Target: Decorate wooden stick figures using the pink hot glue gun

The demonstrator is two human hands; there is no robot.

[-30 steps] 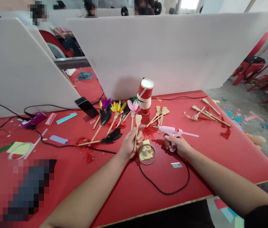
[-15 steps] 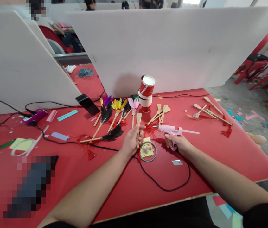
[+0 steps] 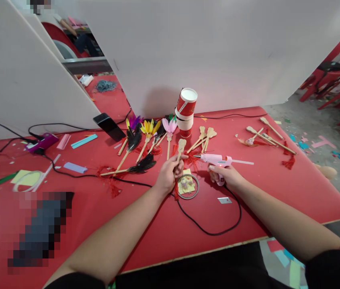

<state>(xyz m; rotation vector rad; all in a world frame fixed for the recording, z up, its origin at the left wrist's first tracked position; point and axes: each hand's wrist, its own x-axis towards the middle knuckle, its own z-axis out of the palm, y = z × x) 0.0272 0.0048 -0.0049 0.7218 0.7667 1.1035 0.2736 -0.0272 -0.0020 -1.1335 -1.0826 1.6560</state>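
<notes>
My left hand [image 3: 170, 174] is closed around a wooden stick with a wide flat head [image 3: 181, 145], held upright with a red tassel [image 3: 176, 190] hanging below. In my right hand [image 3: 224, 174] is a pink glue gun [image 3: 218, 160], its nozzle pointing left toward the stick but apart from it. A clear glue stick [image 3: 242, 162] pokes out of its back. Under and between the hands, a grey ring [image 3: 198, 188] lies around a yellow paper square [image 3: 185, 184] with blobs of glue on it.
Several feathered sticks [image 3: 148, 130] lie left of stacked paper cups [image 3: 185, 112]; bare wooden sticks [image 3: 207, 138] lie right of them. More sticks [image 3: 271, 138] are at the far right. A blade [image 3: 224, 200] and the black cord [image 3: 206, 232] lie near the front. White boards [image 3: 218, 52] stand behind.
The flat head of the stick has tilted to the right and its broad face shows more. The glue gun stays at about the same place. The whole view has tipped slightly downward.
</notes>
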